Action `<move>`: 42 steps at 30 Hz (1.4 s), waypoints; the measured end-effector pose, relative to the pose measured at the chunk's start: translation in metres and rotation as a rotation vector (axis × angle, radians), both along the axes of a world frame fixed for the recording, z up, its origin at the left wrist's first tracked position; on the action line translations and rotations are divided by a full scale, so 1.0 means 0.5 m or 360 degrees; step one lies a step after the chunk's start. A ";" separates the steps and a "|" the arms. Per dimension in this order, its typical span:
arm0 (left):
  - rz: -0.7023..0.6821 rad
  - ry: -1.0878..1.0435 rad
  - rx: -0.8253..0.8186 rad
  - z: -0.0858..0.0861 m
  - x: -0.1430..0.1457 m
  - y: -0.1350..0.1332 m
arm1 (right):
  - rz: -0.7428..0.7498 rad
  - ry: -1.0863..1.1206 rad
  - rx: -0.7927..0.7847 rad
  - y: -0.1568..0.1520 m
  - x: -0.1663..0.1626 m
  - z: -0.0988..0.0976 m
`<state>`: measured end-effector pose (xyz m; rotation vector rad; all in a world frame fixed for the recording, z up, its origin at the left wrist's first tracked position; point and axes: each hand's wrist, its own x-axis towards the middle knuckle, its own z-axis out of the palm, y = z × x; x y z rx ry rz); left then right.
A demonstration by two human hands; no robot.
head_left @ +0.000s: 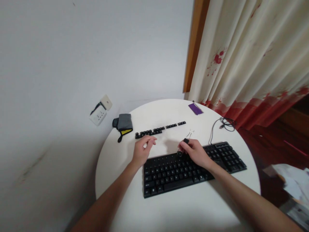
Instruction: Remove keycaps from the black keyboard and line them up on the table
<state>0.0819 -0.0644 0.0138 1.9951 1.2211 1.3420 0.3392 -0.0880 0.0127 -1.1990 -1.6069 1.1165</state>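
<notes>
I have the right hand [195, 152] gripping the puller [186, 140] in its fingers, over the far edge of the keyboard [172, 174]; the left hand [142, 150] hovers, fingers loosely curled and parted from the thumb, near keycaps [158, 130] lined up on the worktop [113, 167].

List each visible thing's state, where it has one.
Keyboard: top-row keys missing
Loose keys: lined up
Wire tool: gripped
Right hand: closed on it
Left hand: half-open, nothing visibly held
Cable: partly coiled
Purple card: lying flat
Gray pouch: lying
Curtain: hanging in folds
</notes>
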 end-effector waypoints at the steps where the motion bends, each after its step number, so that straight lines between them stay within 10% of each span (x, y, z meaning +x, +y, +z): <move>1: -0.0111 0.0060 0.0000 0.003 0.009 -0.007 | -0.0030 0.0070 -0.0003 -0.007 -0.008 0.002; 7: -0.0653 0.0337 -0.0001 0.015 0.066 -0.048 | -0.0066 0.0218 0.0039 -0.039 -0.046 -0.005; 42: -0.0514 0.0927 0.0398 -0.002 0.081 -0.059 | -0.0136 -0.0003 0.0070 -0.034 -0.042 -0.017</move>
